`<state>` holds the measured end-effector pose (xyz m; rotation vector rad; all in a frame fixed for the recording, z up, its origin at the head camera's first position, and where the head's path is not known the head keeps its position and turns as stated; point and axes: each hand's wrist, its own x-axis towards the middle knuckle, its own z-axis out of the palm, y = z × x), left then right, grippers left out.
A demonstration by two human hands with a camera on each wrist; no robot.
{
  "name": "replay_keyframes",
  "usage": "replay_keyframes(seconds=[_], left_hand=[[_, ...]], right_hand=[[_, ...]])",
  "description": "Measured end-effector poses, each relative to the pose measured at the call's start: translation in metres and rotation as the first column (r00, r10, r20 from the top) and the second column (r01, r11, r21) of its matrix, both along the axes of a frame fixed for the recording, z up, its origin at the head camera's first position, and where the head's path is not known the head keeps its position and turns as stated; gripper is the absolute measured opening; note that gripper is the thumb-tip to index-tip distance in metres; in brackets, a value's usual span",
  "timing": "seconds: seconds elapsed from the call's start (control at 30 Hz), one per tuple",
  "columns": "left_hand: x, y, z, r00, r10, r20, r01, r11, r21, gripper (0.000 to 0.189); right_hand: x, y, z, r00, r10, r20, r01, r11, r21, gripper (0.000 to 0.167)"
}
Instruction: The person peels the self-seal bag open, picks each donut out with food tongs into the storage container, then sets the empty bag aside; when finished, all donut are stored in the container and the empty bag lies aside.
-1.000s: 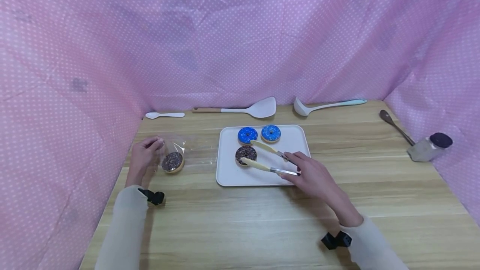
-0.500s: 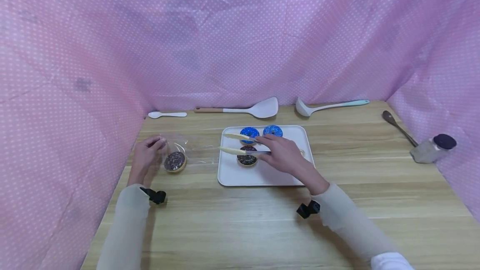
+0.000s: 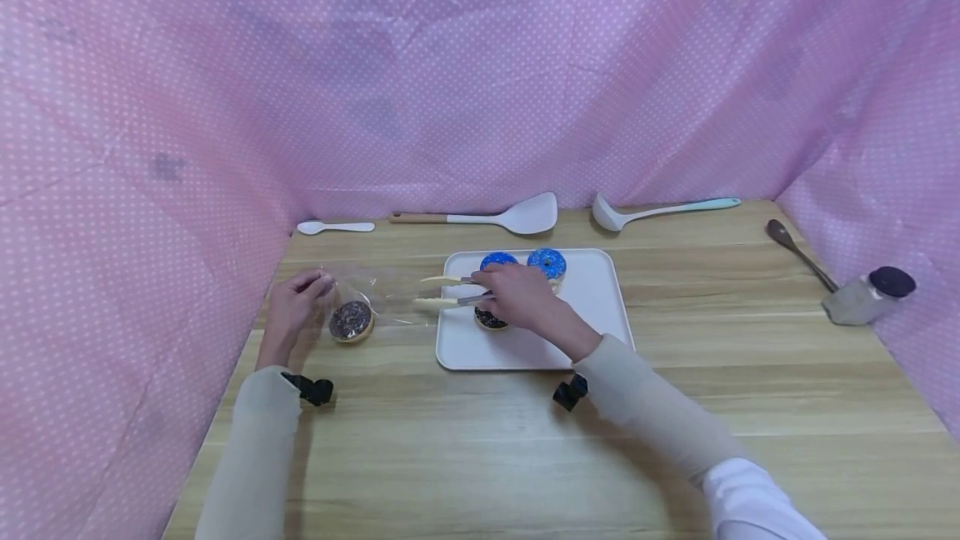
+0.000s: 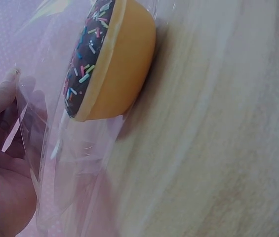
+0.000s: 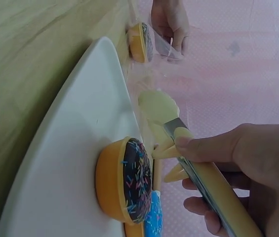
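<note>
My left hand (image 3: 291, 311) pinches the mouth edge of a clear plastic bag (image 4: 75, 177) at the table's left side. Inside the bag lies a chocolate doughnut (image 3: 351, 322) with sprinkles, seen side-on in the left wrist view. My right hand (image 3: 519, 297) holds tongs (image 5: 203, 177) with cream-coloured tips. The tongs reach left past the rim of a white tray (image 3: 592, 340), their tips spread apart over the bag's far end and nothing between them. Under the right hand, partly hidden, another chocolate doughnut (image 5: 138, 182) sits on the tray. Behind it are a dark blue doughnut (image 3: 498, 258) and a lighter blue doughnut (image 3: 547, 262).
Along the back edge lie a small white spoon (image 3: 335, 227), a spatula (image 3: 528, 215) and a ladle (image 3: 611, 215). A brown spoon (image 3: 801, 255) and a dark-lidded jar (image 3: 855, 303) are at the right. Pink dotted cloth (image 3: 480, 90) surrounds the table.
My right hand has carried the tongs leftward, from above the tray's doughnuts to beyond its left rim. The left hand has kept its pinch on the bag, almost still.
</note>
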<state>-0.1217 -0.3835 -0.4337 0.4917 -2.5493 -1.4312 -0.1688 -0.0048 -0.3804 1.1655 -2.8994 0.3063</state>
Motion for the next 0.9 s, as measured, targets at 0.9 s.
replay_keyframes(seconds=[0.9], left_hand=[[-0.001, 0.002, 0.005, 0.999, -0.024, 0.033, 0.024, 1.0, 0.006, 0.048]], right_hand=[[-0.016, -0.058, -0.01, 0.975, 0.114, 0.191, -0.126, 0.991, 0.053, 0.053]])
